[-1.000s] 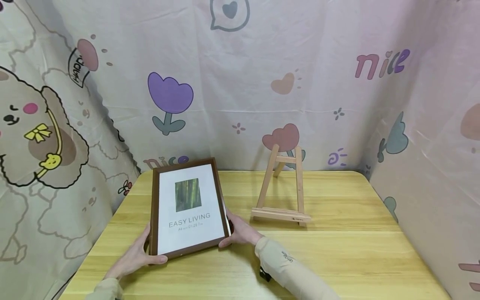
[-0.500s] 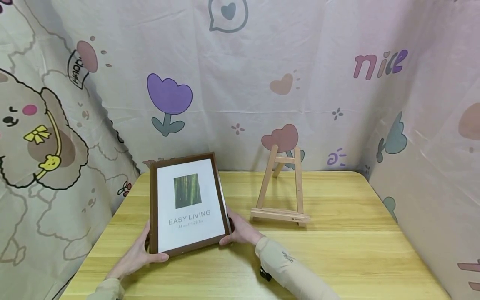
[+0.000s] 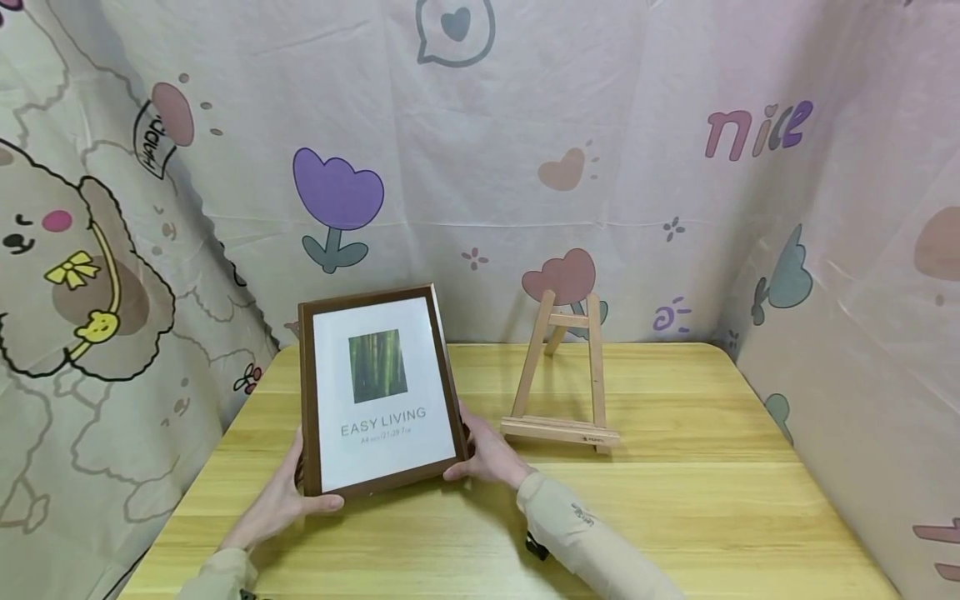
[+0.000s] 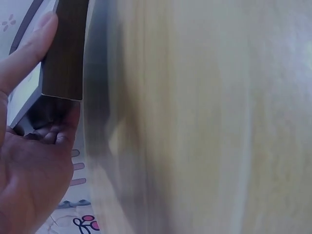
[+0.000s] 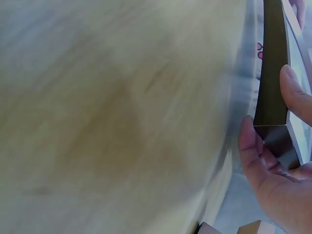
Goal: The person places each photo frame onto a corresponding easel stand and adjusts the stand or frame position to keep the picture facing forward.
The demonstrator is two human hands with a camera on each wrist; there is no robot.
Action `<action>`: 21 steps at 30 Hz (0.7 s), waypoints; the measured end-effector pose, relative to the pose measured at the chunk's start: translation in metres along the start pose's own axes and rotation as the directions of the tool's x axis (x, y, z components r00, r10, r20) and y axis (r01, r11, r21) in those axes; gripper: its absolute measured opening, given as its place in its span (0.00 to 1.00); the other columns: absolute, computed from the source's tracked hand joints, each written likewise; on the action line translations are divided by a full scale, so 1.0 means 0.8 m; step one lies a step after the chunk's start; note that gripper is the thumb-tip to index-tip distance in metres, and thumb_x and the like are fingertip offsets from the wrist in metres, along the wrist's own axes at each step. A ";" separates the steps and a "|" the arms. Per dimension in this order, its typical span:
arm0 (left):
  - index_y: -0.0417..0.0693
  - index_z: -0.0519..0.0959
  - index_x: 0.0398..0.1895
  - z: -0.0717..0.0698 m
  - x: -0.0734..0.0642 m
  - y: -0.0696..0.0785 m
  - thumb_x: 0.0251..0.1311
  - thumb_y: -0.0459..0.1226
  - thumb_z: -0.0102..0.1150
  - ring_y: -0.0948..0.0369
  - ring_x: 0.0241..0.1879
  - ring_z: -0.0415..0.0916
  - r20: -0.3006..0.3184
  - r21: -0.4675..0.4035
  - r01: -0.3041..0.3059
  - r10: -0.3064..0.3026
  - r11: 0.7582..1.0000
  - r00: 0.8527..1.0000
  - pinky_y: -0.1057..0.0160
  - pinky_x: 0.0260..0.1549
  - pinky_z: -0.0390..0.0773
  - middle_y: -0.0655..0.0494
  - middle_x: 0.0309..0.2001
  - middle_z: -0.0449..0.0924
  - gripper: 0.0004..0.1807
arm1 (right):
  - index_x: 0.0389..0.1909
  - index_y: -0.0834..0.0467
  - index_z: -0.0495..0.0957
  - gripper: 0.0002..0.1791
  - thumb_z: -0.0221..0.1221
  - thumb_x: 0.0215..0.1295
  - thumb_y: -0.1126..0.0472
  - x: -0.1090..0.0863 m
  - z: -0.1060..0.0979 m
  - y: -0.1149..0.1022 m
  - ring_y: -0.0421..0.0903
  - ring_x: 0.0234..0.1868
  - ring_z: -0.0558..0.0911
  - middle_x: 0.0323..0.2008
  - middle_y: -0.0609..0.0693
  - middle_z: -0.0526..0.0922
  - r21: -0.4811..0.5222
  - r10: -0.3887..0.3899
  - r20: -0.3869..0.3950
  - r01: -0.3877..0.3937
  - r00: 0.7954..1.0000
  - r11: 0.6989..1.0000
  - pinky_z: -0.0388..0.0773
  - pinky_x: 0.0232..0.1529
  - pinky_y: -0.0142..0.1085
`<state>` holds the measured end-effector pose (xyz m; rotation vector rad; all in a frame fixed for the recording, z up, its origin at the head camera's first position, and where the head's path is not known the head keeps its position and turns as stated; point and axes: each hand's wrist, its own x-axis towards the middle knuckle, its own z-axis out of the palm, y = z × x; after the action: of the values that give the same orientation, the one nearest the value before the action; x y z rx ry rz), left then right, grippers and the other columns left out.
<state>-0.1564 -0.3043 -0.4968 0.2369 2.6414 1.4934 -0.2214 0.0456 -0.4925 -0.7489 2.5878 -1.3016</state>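
Observation:
A brown picture frame (image 3: 382,387) leans back at the left of the head view, its white insert printed "EASY LIVING" below a small green forest picture. My left hand (image 3: 281,500) grips its lower left corner, thumb along the front of the bottom edge. At the lower right corner my right hand (image 3: 487,450) holds it the same way. In the left wrist view the left thumb (image 4: 34,48) lies over the frame's face with curled fingers behind. The right wrist view has the right hand (image 5: 282,190) wrapped round the other corner (image 5: 278,141).
A small wooden easel (image 3: 558,429) stands on the table, right of the frame, with a ledge across its front. The pale wooden table (image 3: 697,483) reaches back to a printed curtain (image 3: 645,167), which also hangs on both sides.
Both hands have raised the picture frame and tipped it more upright; its top edge now sits higher against the curtain. The easel has stayed in place.

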 end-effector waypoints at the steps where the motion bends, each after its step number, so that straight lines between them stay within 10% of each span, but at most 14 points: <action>1: 0.59 0.18 0.78 0.000 0.001 0.001 0.46 0.35 0.79 0.27 0.76 0.25 -0.006 -0.007 -0.017 0.017 1.000 1.000 0.19 0.64 0.36 0.37 0.80 0.17 0.79 | 0.82 0.47 0.42 0.68 0.78 0.47 0.57 0.000 -0.001 0.000 0.45 0.46 0.81 0.71 0.57 0.70 -0.002 -0.002 -0.006 0.002 1.000 1.000 0.80 0.56 0.42; 21: 0.69 0.18 0.77 0.006 0.017 0.034 0.47 0.40 0.80 0.29 0.77 0.28 -0.077 0.054 -0.085 0.089 0.995 0.993 0.20 0.66 0.41 0.49 0.81 0.15 0.79 | 0.81 0.57 0.42 0.66 0.77 0.48 0.56 -0.012 -0.026 -0.002 0.58 0.62 0.76 0.80 0.60 0.52 -0.044 -0.100 -0.139 0.095 0.985 0.995 0.75 0.66 0.56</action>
<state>-0.1662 -0.2836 -0.4761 0.3068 2.7674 1.4920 -0.2198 0.0640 -0.4797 -0.8285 2.7239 -1.3855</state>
